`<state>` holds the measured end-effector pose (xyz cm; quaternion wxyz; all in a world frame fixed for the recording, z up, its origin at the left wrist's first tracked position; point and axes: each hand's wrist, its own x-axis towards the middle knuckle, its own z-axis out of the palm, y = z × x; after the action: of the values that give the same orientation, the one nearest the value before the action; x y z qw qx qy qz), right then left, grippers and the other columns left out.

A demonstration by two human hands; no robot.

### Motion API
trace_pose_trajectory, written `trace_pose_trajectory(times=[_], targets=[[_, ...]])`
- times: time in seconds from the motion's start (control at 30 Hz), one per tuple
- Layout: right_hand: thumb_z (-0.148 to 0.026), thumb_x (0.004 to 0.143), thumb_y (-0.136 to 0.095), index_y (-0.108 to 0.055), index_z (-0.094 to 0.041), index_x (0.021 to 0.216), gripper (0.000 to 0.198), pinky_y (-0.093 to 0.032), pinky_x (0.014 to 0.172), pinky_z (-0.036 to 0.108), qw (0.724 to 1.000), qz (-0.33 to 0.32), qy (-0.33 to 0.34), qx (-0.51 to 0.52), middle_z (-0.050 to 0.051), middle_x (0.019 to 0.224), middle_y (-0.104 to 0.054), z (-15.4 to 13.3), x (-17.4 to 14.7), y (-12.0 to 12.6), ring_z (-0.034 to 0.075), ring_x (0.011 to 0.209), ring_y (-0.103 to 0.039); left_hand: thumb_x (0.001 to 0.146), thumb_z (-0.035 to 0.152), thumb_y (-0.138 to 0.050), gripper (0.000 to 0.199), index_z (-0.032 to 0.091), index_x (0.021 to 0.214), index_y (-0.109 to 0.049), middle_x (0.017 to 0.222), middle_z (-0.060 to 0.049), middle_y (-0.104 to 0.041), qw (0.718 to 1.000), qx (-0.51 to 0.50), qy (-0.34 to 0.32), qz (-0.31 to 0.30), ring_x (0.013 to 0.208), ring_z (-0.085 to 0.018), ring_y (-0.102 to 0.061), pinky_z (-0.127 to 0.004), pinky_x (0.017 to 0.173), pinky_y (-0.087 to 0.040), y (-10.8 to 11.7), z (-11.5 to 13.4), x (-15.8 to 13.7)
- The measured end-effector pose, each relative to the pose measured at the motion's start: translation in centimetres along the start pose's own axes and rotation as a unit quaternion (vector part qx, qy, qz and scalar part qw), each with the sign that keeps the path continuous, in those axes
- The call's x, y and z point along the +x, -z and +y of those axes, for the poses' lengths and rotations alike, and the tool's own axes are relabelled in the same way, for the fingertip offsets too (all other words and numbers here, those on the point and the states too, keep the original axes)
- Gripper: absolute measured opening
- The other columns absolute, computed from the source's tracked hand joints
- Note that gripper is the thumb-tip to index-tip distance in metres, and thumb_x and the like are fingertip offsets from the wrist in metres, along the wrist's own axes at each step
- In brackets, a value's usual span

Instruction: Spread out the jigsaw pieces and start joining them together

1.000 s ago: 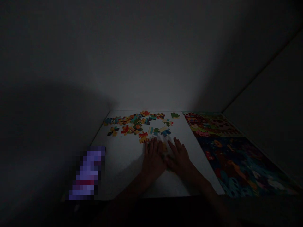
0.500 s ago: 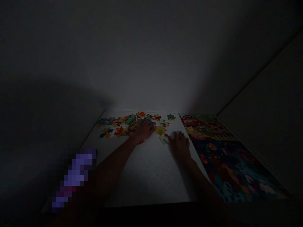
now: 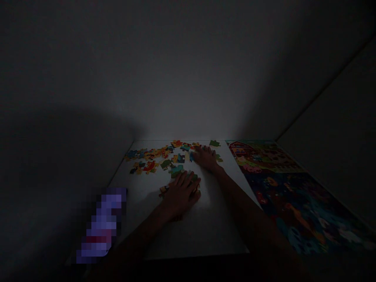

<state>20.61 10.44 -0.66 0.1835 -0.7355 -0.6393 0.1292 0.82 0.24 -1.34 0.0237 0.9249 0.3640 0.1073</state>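
In dim light, my left hand (image 3: 181, 192) lies flat with its fingers spread over several jigsaw puzzle pieces near the middle of the white table (image 3: 214, 227). A teal piece (image 3: 176, 170) shows just beyond its fingertips, and an orange-brown piece (image 3: 163, 191) sticks out at its left side. Farther back, my right hand (image 3: 205, 157) rests palm down with fingers stretched out. A blue piece (image 3: 192, 156) shows at its left edge and a yellow-green piece (image 3: 219, 157) at its right. What lies beneath both palms is hidden.
Loose puzzle pieces (image 3: 151, 152) are scattered along the back left. A green piece (image 3: 215, 143) sits near the wall (image 3: 182, 98). Two pictures, a farm scene (image 3: 264, 156) and a dark sea scene (image 3: 296, 211), cover the right side. A pixelated purple object (image 3: 101, 227) is at the left edge.
My left hand has come from the pile toward me, and pieces now lie around it. My right hand has moved away from me and left, over pieces at the back.
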Motion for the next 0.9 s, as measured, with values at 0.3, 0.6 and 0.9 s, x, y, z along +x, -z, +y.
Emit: trace_pose_trajectory(times=[0.3, 0.6, 0.9], targets=[[-0.054, 0.1, -0.025, -0.071, -0.019, 0.116, 0.06, -0.041, 0.106, 0.041, 0.964, -0.068, 0.132, 0.219, 0.005, 0.119, -0.071, -0.1, -4.7, 1.9, 0.026, 0.116, -0.061, 0.1, 0.047, -0.041, 0.045, 0.021, 0.129, -0.062, 0.14, -0.009, -0.057, 0.994, -0.005, -0.103, -0.027, 0.14, -0.029, -0.039, -0.049, 0.122, -0.019, -0.2, 4.0, 4.6], [-0.049, 0.099, -0.03, -0.04, -0.008, 0.148, 0.065, -0.029, 0.115, 0.05, 0.988, 0.143, -0.034, 0.048, 0.022, 0.151, -0.043, 3.8, -10.8, 0.0, 0.032, 0.143, -0.034, 0.092, 0.024, -0.051, 0.053, 0.022, 0.145, -0.046, 0.158, -0.008, -0.037, 0.987, -0.009, -0.126, -0.098, 0.147, -0.025, -0.029, -0.044, 0.121, -0.018, -2.1, 1.9, 14.0], [-0.066, 0.094, -0.037, -0.038, -0.022, 0.152, 0.073, -0.01, 0.119, 0.053, 0.993, 0.025, 0.05, -0.101, 0.014, 0.162, -0.026, 1.9, -12.5, -1.3, 0.033, 0.15, -0.017, 0.1, 0.047, -0.038, 0.051, 0.024, 0.145, -0.044, 0.157, -0.01, -0.037, 0.997, -0.003, 0.023, -0.067, 0.146, -0.029, -0.029, -0.053, 0.118, -0.02, -0.7, -6.8, 15.9]])
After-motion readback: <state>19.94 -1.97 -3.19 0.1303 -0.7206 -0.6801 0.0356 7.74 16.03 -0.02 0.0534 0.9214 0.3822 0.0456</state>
